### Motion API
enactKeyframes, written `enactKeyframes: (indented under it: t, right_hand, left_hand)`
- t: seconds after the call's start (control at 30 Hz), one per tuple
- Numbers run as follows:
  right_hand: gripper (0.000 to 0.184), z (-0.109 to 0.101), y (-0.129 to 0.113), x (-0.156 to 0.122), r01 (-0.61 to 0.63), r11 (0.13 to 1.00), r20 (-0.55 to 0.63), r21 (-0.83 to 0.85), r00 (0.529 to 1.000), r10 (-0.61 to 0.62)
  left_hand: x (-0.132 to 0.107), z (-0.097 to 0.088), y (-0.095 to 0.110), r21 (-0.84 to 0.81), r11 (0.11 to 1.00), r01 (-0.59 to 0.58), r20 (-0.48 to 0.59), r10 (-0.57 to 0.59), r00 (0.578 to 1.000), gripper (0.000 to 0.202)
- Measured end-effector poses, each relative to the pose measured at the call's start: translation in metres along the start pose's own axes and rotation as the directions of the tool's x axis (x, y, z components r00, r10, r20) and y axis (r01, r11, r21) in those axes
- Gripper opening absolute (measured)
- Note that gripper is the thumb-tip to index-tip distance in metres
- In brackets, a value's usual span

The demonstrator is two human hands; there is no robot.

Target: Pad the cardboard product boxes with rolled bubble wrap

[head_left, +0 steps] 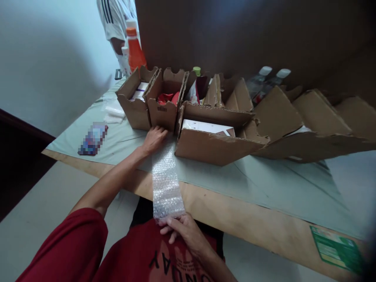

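Note:
A long strip of clear bubble wrap (167, 182) stretches from the tabletop over the near edge towards my body. My right hand (188, 233) pinches its near end between thumb and fingers, just above my red shirt. At the far end, my left hand (155, 140) rests on the table with its fingers curled down at the strip, close against the base of a cardboard bin (163, 115). The left fingertips are partly hidden. Red packets (169, 98) lie inside that bin.
More cardboard bins stand in a row, one with a white box (205, 127). A phone (93, 139) and clear plastic bags (114, 109) lie on the left. Behind are an orange bottle (135, 51) and a person in a white sleeve (110, 19). A green card (335, 248) sits front right.

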State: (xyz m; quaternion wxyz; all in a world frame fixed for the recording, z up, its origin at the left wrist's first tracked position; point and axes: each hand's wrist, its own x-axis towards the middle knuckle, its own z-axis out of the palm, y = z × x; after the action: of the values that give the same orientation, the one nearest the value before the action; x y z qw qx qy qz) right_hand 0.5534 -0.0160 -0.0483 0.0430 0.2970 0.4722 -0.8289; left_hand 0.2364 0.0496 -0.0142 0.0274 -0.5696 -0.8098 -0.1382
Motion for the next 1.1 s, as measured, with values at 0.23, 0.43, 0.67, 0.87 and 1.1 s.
enactKeyframes:
  t: [0.23,0.43,0.67,0.87,1.1]
  right_hand:
    - [0.045,-0.001,-0.007,0.000,0.068,0.997,0.091,-0.037,0.994,-0.065]
    - [0.039,-0.002,-0.047,0.015,0.180,0.963,0.031,-0.202,0.984,-0.178]
    - [0.019,-0.022,-0.065,0.036,0.448,0.452,0.051,-0.771,0.751,-0.659]
    - [0.036,-0.028,-0.052,0.059,0.311,-0.196,0.361,-0.930,0.669,-0.650]
    - [0.027,-0.027,-0.061,0.065,0.324,-0.229,0.393,-0.918,0.656,-0.644]
  left_hand:
    - [-0.141,-0.021,0.009,-0.468,0.860,-0.205,-0.146,0.153,0.977,0.051]
    - [-0.218,-0.031,0.046,-0.699,0.715,-0.011,0.082,0.095,0.992,0.065]
    - [-0.169,0.005,0.045,-0.622,0.688,0.373,0.081,-0.417,0.905,0.046]
    - [-0.157,0.018,0.035,-0.433,0.811,0.394,0.026,-0.425,0.905,0.056]
    - [-0.184,0.003,0.044,-0.385,0.911,0.149,-0.238,-0.254,0.938,0.051]
